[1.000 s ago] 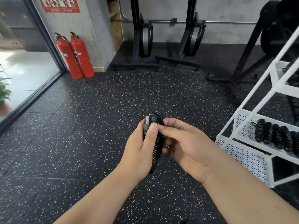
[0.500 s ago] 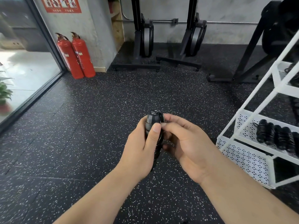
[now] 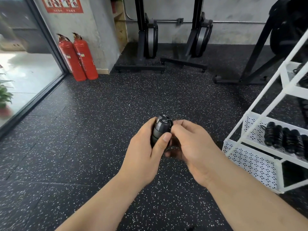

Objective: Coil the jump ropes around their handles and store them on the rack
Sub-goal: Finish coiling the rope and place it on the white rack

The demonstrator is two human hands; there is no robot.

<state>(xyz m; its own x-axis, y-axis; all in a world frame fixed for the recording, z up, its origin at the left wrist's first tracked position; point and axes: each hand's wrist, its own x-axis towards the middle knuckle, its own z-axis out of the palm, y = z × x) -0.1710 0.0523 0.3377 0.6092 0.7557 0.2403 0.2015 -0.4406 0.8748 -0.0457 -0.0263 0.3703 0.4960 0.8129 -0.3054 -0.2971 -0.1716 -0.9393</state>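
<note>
A black jump rope bundle (image 3: 161, 127), handles side by side with rope wound round them, stands upright in front of me over the floor. My left hand (image 3: 143, 157) grips it from the left, thumb across its front. Against its right side, my right hand (image 3: 191, 147) has its fingers curled and pinches near the top of the bundle. The lower part of the handles is hidden behind my hands. To the right stands a white rack (image 3: 260, 165); several coiled black jump ropes (image 3: 283, 139) lie on its lower perforated shelf.
Speckled black rubber floor (image 3: 100, 130) spreads around me. Two red fire extinguishers (image 3: 78, 57) stand at the back left by a glass wall. Black machine stands (image 3: 166, 47) line the far wall, and a black frame (image 3: 260, 52) rises behind the rack.
The bundle and both hands have shifted slightly right and up. My right fingers have curled in tighter at the top of the bundle.
</note>
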